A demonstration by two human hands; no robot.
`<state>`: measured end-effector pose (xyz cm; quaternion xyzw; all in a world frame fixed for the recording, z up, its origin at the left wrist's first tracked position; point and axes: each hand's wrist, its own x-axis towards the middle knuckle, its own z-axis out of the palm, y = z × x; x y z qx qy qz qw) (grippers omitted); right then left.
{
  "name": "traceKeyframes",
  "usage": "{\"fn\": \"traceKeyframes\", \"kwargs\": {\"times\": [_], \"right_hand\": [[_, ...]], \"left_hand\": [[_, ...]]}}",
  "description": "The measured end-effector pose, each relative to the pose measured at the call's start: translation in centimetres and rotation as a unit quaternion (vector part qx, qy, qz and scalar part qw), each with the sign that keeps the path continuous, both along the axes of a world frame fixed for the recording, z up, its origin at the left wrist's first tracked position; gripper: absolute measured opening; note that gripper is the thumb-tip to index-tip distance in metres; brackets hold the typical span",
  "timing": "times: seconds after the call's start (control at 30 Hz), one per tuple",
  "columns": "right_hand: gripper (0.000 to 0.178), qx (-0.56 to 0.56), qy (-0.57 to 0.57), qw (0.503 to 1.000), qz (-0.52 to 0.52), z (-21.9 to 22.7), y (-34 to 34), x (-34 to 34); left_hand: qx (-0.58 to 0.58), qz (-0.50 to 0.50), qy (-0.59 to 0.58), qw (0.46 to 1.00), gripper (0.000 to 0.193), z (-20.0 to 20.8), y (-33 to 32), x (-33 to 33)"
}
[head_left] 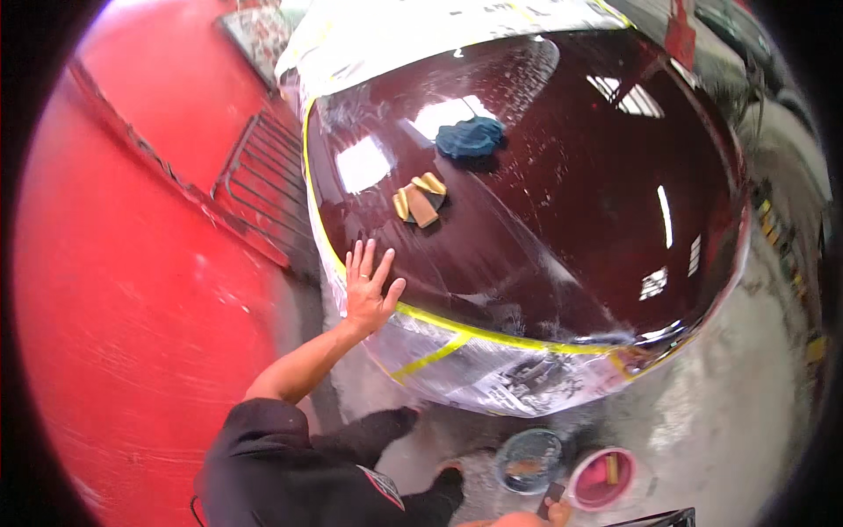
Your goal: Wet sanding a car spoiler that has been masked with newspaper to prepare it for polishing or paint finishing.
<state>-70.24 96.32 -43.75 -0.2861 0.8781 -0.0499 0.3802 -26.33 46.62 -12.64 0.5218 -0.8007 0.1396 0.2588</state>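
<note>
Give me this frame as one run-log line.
left hand: flat, open on dark red hood edge | right hand: mostly hidden, by pink bucket | sanding pads, blue cloth on hood

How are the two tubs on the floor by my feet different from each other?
The grey tub sits to the left, nearer the shoes; the pink tub sits to the right, by the right hand at the frame's lower edge. The grey tub looks murky inside; the pink tub holds a small yellowish piece. Both are round, open and upright on the wet floor.
</note>
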Motion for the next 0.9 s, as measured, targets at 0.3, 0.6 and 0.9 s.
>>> {"fn": "traceKeyframes", "kwargs": {"times": [0.3,0.6,0.9], "right_hand": [[0.044,-0.110,0.468,0.872,-0.091,23.4,-12.3,-5.8],[0.017,-0.492,0.317,0.742,0.328,43.1,-45.4,28.9],[0.056,-0.529,0.302,0.774,0.174,46.7,-62.9,28.1]], "left_hand": [[0.031,-0.011,0.117,0.993,0.049,-0.9,-0.3,2.1],[0.358,-0.217,0.463,0.781,0.054,6.7,1.5,7.9],[0.235,-0.053,0.375,0.895,0.063,4.4,-4.9,18.1]]}}
